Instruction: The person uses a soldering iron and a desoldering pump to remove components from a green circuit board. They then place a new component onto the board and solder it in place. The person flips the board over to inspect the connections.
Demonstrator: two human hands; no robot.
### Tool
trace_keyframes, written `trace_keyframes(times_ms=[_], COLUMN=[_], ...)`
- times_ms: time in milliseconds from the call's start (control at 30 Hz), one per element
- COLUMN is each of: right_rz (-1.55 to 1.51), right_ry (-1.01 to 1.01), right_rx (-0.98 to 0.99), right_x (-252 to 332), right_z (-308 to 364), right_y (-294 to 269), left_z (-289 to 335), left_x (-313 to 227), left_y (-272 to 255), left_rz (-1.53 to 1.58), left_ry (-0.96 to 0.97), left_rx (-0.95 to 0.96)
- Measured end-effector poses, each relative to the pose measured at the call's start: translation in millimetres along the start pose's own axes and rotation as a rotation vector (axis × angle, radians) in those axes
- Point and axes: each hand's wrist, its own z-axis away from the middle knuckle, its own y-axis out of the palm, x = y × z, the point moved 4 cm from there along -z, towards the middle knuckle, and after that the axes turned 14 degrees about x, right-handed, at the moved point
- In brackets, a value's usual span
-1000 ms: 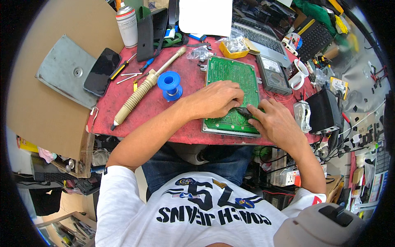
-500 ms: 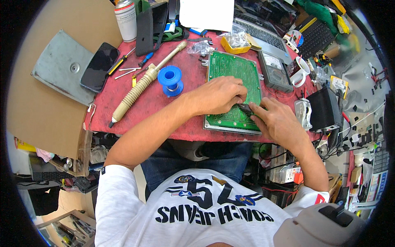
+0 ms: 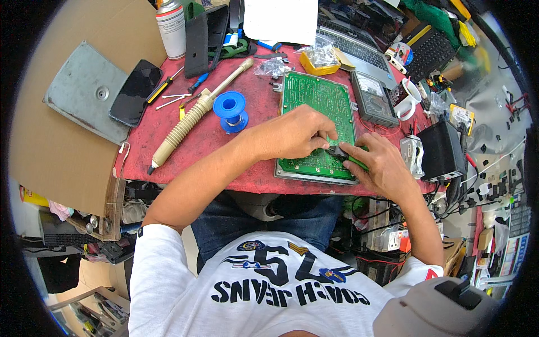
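A green circuit board (image 3: 314, 92) in a metal tray-like frame lies on the red work mat before me. My right hand (image 3: 379, 163) holds a small hand tool (image 3: 359, 163) with a green handle and a dark metal head, low over the near part of the board. From the left, my left hand (image 3: 303, 132) bends over the board's middle. Its thumb and fingers pinch close to the tool's dark end. Whatever lies between those fingertips is too small or hidden to make out.
Left of the board stand a blue solder spool (image 3: 230, 109) and a beige ribbed desoldering pump (image 3: 185, 124). Right of it are an analog multimeter (image 3: 375, 104) and a white mug (image 3: 410, 101). A yellow tray of bagged parts (image 3: 320, 60) and a laptop (image 3: 359, 53) sit behind.
The tool in my right hand has turned, so its green handle now shows below the fingers. My left fingertips have shifted slightly left and the board has moved a little.
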Motion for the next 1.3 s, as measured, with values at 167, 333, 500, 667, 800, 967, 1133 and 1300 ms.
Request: trace_keyframes(times_ms=[167, 333, 500, 667, 800, 967, 1133, 1300], right_rz=[-0.018, -0.011, 0.029, 0.049, -0.111, -0.154, -0.154, 0.036], right_ry=[-0.068, -0.106, -0.119, -0.094, -0.043, 0.458, 0.492, 0.399], right_rx=[-0.006, 0.019, 0.011, 0.019, -0.139, -0.264, -0.276, -0.473], right_x=[-3.8, -5.9, -7.4, -7.7, -21.2, -57.4, -70.6, -54.7], right_z=[-5.0, -6.6, -3.6, -1.5, 4.9, 38.0, 51.3, 76.6], right_y=[-0.6, -1.0, 3.0, 5.9, -4.5, 5.2, 73.9, 58.2], left_z=[-1.2, -1.6, -2.4, -4.8, 16.5, 157.7, 312.4, 441.5], left_x=[2.8, 1.3, -2.2, -2.7, -24.9, -77.7, -92.2, -89.5], left_y=[5.3, 6.3, 6.5, 6.6, -17.2, -29.3, 20.2, 90.1], left_rz=[-0.107, -0.104, -0.141, -0.154, -0.122, -0.100, 0.220, 0.077], left_ry=[0.045, 0.045, 0.079, 0.061, 0.029, -0.183, -0.732, -1.091], left_rx=[0.078, 0.102, 0.096, 0.038, -0.210, -0.683, -1.189, -1.348])
